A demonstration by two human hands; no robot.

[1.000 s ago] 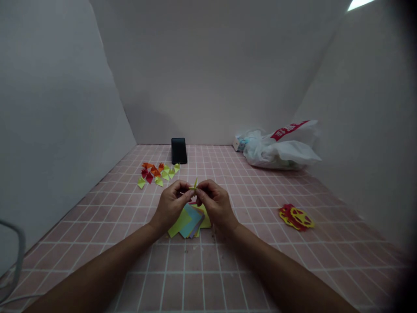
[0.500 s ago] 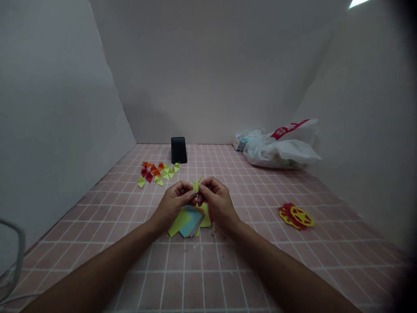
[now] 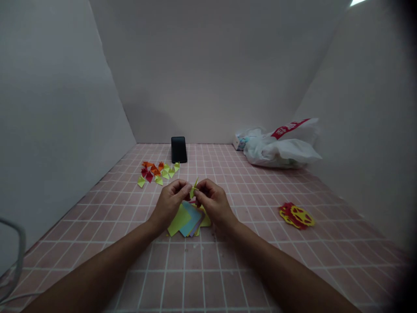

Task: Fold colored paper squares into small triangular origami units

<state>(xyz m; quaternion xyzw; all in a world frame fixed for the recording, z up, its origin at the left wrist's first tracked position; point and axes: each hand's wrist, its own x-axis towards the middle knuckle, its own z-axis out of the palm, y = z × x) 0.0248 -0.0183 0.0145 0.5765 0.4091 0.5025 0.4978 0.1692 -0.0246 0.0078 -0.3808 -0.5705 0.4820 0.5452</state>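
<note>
Between my two hands is a small yellow-green folded paper (image 3: 193,190), with a thin point sticking up. My left hand (image 3: 174,199) pinches it from the left, thumb against fingers. From the other side my right hand (image 3: 213,201) is closed on it too, its fingertips partly hiding the paper. Just below the hands lies a fanned stack of coloured paper sheets (image 3: 187,219), yellow, blue, purple and other colours. Farther off to the left, several small origami pieces (image 3: 156,171) in orange, red and yellow sit in a loose group.
A black phone-like object (image 3: 178,150) leans near the back wall. At the back right rests a white plastic bag (image 3: 280,150) beside a small box (image 3: 239,142). Red and yellow star cutouts (image 3: 297,216) lie on the right of the tiled surface (image 3: 260,261). A grey cable (image 3: 21,248) curves at left.
The folded paper has turned in my fingers and now shows more edge-on. My right hand has shifted slightly left, and the paper moved a little left with it.
</note>
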